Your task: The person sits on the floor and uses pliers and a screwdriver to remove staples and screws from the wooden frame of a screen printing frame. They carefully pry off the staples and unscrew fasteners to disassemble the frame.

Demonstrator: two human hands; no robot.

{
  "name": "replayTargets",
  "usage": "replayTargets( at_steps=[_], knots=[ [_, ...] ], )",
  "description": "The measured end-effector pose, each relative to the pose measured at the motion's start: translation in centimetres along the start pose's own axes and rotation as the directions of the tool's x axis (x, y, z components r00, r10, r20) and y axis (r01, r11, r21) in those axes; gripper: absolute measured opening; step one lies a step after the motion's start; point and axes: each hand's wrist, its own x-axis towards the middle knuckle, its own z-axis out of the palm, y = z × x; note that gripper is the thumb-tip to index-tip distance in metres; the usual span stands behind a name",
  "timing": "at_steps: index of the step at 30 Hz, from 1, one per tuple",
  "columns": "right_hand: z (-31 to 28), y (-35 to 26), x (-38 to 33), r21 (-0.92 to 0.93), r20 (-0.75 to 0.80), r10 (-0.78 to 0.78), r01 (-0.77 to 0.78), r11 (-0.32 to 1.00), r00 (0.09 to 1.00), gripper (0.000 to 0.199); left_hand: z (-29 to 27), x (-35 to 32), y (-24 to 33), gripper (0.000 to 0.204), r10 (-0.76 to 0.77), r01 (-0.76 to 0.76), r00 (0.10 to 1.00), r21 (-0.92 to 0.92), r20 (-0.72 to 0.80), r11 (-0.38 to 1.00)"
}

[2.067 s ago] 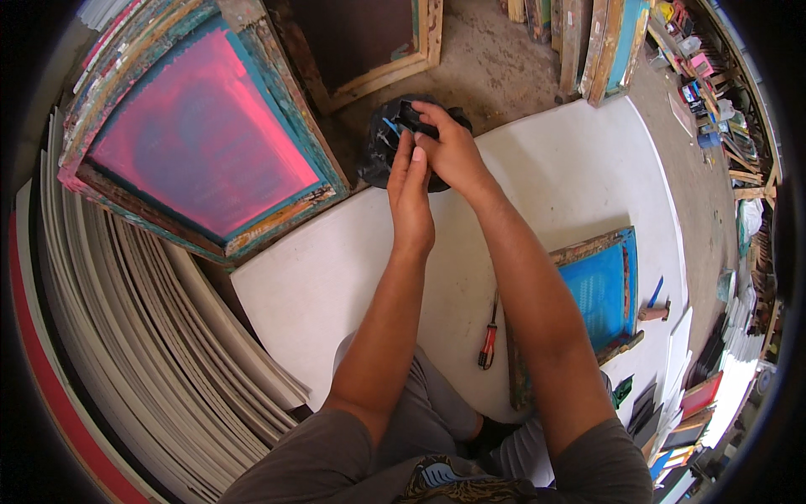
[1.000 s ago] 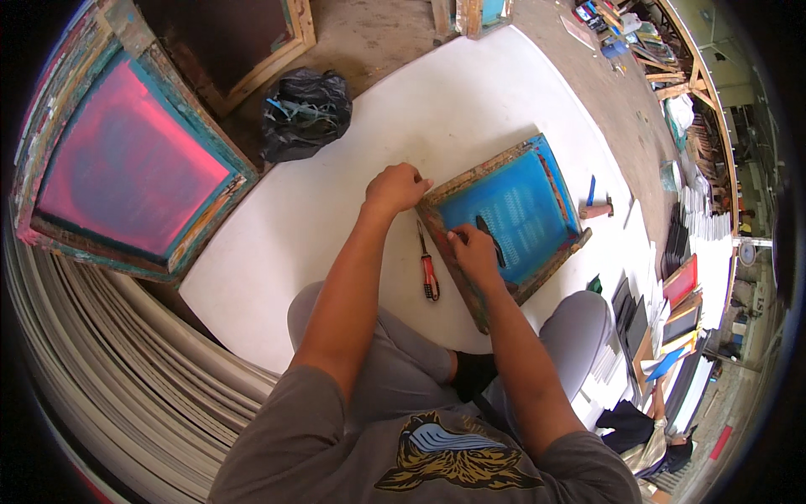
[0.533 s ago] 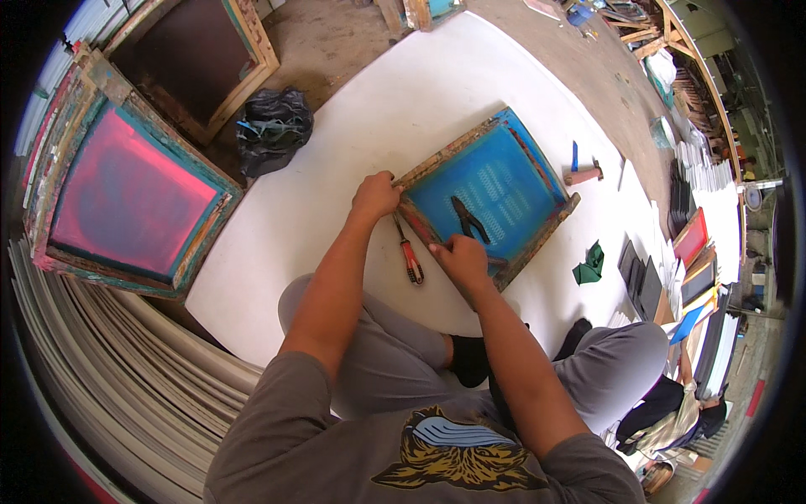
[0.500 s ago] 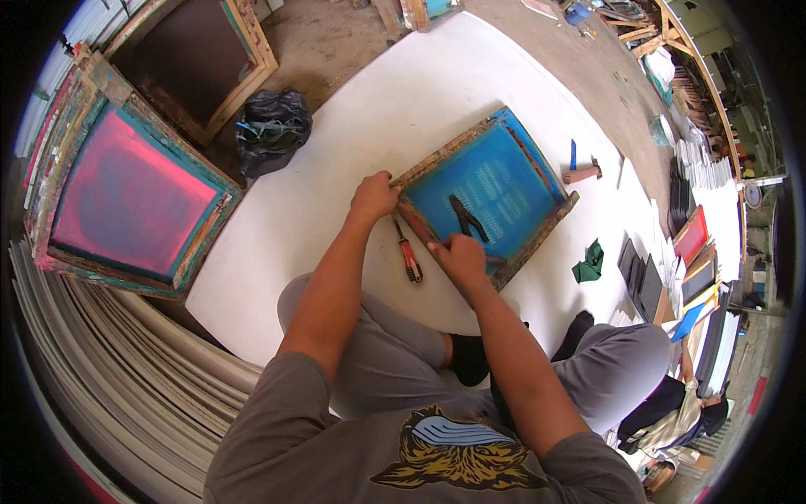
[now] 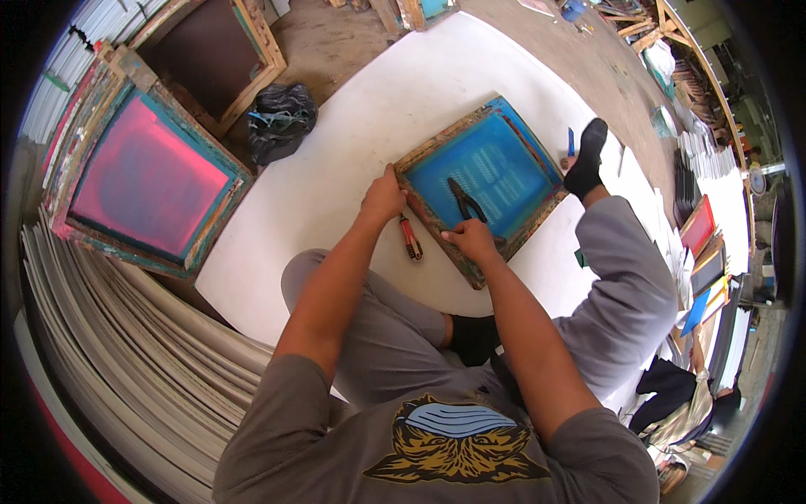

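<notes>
A wooden-framed printing screen (image 5: pixel 504 172) with blue mesh lies tilted across the white board, its frame worn and paint-stained. My left hand (image 5: pixel 384 198) is closed round the frame's left corner. On the near edge, my right hand (image 5: pixel 473 240) grips the frame with the thumb toward me. Black-handled pliers (image 5: pixel 463 198) rest over the mesh, their handles reaching close to my right fingers; whether these touch them I cannot tell. Just below my left hand lies a screwdriver (image 5: pixel 410 238) with a red and black handle, its shaft partly hidden.
My foot in a black sock (image 5: pixel 588 160) stands at the screen's right side, beside a blue tool (image 5: pixel 571 141). A black plastic bag (image 5: pixel 281 122) and a pink-meshed screen (image 5: pixel 151 176) are at the left. Stacked sheets (image 5: pixel 126 336) fill the lower left. A person (image 5: pixel 680 403) is at the lower right.
My right leg has swung out and forward, putting the foot beside the screen; it now covers most of the hammer and green cloth. The screen has shifted slightly, with both hands still gripping it.
</notes>
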Motion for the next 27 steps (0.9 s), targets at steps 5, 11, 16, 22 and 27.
replayTargets(
  at_steps=[5,11,16,22,27],
  knots=[
    [0.3,1.5,1.6,-0.1,-0.024,-0.136,0.133,0.986,0.99,0.037,2.1,-2.0,1.8,0.066,-0.079,0.097,0.985,0.114,-0.154,0.989],
    [-0.3,1.8,3.0,-0.128,0.107,-0.145,0.158,0.979,0.984,0.035,2.9,-3.7,2.0,0.045,-0.062,0.084,0.991,0.183,-0.118,0.98],
    [-0.9,4.8,4.3,0.008,0.305,-0.131,0.135,0.991,0.943,0.033,3.4,-3.7,2.5,0.046,-0.167,0.191,0.967,0.114,-0.191,0.975],
    [-2.2,7.4,1.8,-0.236,0.462,-0.204,0.341,0.91,0.863,0.036,4.4,-3.7,3.5,0.05,-0.121,0.206,0.961,0.348,-0.251,0.915],
    [-1.5,6.6,0.2,-0.402,0.462,-0.23,0.433,0.806,0.857,0.039,5.4,-3.6,3.2,0.05,-0.076,0.164,0.957,0.31,-0.279,0.936]
  ],
)
